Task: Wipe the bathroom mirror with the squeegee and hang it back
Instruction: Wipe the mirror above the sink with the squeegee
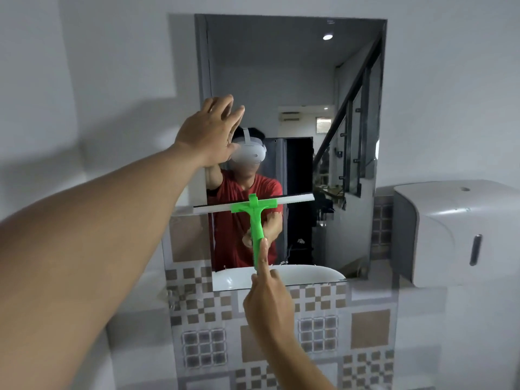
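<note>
Two bare hands work at the mirror (295, 80). The left hand (208, 130) lies flat and spread against the mirror's left edge, grasping nothing. The right hand (267, 299) grips the green squeegee (256, 220) by its handle, its white blade pressed across the mirror's lower half. A white dispenser (455, 235) hangs just right of the mirror.

We see a dim, evenly grey scene. A recessed ceiling light (327, 37) glows in the mirror (281, 80), without harsh glare. The raised left hand (208, 130) throws a soft shadow on the wall (126, 122) beside it. The tiles (318, 333) below look smeared and ghosted. Straight edges bow toward the frame's borders, and the near forearm (70, 263) is soft.
</note>
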